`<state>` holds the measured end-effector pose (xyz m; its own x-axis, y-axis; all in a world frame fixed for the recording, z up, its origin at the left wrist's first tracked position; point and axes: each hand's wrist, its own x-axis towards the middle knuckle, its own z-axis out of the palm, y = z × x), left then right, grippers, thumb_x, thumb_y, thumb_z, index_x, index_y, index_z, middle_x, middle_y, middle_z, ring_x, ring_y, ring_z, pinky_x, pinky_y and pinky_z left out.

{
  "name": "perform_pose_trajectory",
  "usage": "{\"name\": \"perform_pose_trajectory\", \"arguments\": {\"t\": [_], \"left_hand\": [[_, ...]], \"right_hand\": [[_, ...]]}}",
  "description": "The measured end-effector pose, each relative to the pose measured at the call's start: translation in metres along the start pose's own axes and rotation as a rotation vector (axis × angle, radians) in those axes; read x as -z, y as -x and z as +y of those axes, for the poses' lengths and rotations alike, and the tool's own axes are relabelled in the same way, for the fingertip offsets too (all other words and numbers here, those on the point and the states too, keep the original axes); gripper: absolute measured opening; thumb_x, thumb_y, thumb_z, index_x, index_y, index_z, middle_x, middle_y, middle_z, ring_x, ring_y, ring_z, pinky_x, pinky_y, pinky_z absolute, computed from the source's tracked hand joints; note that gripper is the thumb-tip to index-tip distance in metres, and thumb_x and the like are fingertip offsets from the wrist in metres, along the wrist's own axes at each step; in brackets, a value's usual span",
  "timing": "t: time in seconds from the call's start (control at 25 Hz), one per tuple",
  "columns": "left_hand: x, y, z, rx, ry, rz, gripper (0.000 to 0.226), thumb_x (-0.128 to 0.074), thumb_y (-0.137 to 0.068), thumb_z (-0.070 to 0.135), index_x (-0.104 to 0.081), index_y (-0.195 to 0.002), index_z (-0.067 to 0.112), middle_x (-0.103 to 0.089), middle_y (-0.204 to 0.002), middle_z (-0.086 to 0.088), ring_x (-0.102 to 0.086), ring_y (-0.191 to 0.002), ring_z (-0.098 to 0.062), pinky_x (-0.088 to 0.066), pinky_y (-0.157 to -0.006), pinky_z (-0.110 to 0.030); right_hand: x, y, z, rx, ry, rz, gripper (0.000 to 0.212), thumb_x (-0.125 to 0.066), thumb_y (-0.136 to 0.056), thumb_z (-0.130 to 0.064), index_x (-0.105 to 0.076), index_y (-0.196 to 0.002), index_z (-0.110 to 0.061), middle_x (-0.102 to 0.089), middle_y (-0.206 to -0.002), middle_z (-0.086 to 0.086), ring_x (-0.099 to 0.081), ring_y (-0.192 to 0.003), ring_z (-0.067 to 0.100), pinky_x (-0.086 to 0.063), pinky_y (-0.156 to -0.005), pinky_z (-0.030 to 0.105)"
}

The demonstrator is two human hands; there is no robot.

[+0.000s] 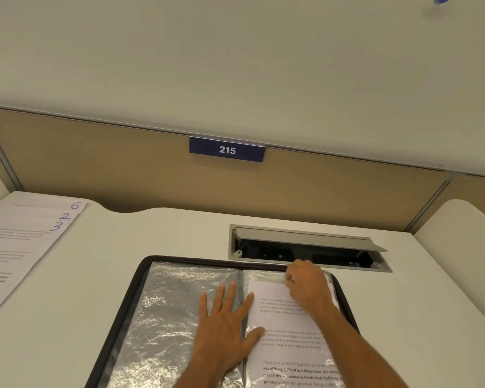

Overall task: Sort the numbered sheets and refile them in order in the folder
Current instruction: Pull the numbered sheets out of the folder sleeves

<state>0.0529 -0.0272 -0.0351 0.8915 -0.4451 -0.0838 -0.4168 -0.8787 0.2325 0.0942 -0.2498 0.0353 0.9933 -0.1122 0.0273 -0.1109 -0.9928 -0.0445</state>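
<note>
A black folder [140, 278] lies open on the desk in front of me, with crinkled clear plastic sleeves [168, 303] on its left page. A printed sheet [286, 345] sits in the right-hand sleeve. My left hand [227, 326] lies flat with spread fingers across the folder's spine. My right hand [305, 284] pinches the top edge of the printed sheet or its sleeve near the folder's top; I cannot tell which. A stack of fanned sheets [17, 247] marked 6, 2 and 3 lies at the far left of the desk.
An open grey cable hatch [305, 247] is set into the desk just behind the folder. A tan partition with a blue "215" label [227, 149] stands at the back. The white desk [101, 275] curves at both far corners.
</note>
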Motion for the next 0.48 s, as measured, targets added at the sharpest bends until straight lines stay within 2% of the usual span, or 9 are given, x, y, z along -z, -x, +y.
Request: {"name": "perform_pose_trajectory", "arguments": {"t": [0.08,0.12,0.2,0.24,0.28,0.36,0.48], "left_hand": [[0.0019,0.0012,0.0028,-0.005,0.007,-0.001,0.073,-0.035,-0.087,0.083,-0.052,-0.142,0.039,-0.049,-0.149,-0.011,-0.050,-0.135,-0.035,-0.023,-0.106,-0.058],[0.0047,0.0019,0.0035,-0.002,0.020,-0.007,0.074,-0.031,-0.087,0.084,-0.045,-0.146,0.041,-0.040,-0.155,-0.011,-0.042,-0.140,-0.036,-0.019,-0.108,-0.060],[0.0072,0.0023,0.0033,0.002,-0.005,0.019,0.077,-0.018,-0.087,0.086,-0.013,-0.154,0.049,0.000,-0.165,-0.006,-0.005,-0.153,-0.033,0.002,-0.116,-0.063],[0.0075,0.0023,0.0022,0.002,-0.025,0.025,0.078,-0.011,-0.086,0.087,0.002,-0.154,0.050,0.017,-0.163,-0.002,0.013,-0.152,-0.029,0.012,-0.116,-0.061],[0.0080,0.0026,0.0019,0.012,-0.016,0.010,0.078,-0.008,-0.086,0.087,0.010,-0.152,0.050,0.025,-0.161,0.000,0.023,-0.150,-0.028,0.017,-0.116,-0.060],[0.0101,0.0035,0.0026,0.015,-0.019,0.007,0.079,-0.006,-0.085,0.087,0.013,-0.152,0.050,0.026,-0.162,0.000,0.026,-0.149,-0.027,0.019,-0.116,-0.060],[0.0108,0.0045,0.0032,0.021,-0.019,-0.014,0.080,-0.005,-0.085,0.087,0.014,-0.152,0.049,0.026,-0.162,0.000,0.026,-0.149,-0.027,0.019,-0.116,-0.060]], "right_hand": [[0.0008,0.0005,0.0000,0.027,0.016,0.027,0.016,-0.058,-0.099,-0.033,-0.066,-0.109,-0.023,-0.060,-0.123,-0.005,-0.050,-0.113,0.013,-0.038,-0.107,0.028],[0.0011,0.0004,0.0000,0.040,0.027,0.041,0.017,-0.058,-0.099,-0.033,-0.066,-0.110,-0.023,-0.059,-0.124,-0.005,-0.049,-0.114,0.013,-0.037,-0.107,0.028],[0.0013,0.0004,-0.0002,0.059,0.052,0.039,0.018,-0.058,-0.099,-0.033,-0.066,-0.111,-0.023,-0.057,-0.124,-0.005,-0.047,-0.115,0.013,-0.035,-0.108,0.029],[0.0016,0.0002,-0.0007,0.074,0.061,0.027,0.017,-0.057,-0.099,-0.032,-0.066,-0.111,-0.023,-0.057,-0.124,-0.004,-0.047,-0.114,0.013,-0.034,-0.109,0.030],[0.0024,0.0002,-0.0017,0.088,0.068,0.013,0.014,-0.057,-0.099,-0.031,-0.065,-0.108,-0.023,-0.057,-0.122,-0.004,-0.047,-0.111,0.013,-0.034,-0.109,0.029],[0.0046,0.0001,-0.0015,0.100,0.073,-0.019,0.005,-0.056,-0.100,-0.030,-0.057,-0.096,-0.026,-0.059,-0.115,-0.004,-0.045,-0.101,0.010,-0.036,-0.107,0.028],[0.0069,0.0005,-0.0002,0.113,0.068,-0.035,0.010,-0.055,-0.100,-0.029,-0.051,-0.091,-0.027,-0.058,-0.103,-0.006,-0.042,-0.094,0.008,-0.041,-0.104,0.027]]}}
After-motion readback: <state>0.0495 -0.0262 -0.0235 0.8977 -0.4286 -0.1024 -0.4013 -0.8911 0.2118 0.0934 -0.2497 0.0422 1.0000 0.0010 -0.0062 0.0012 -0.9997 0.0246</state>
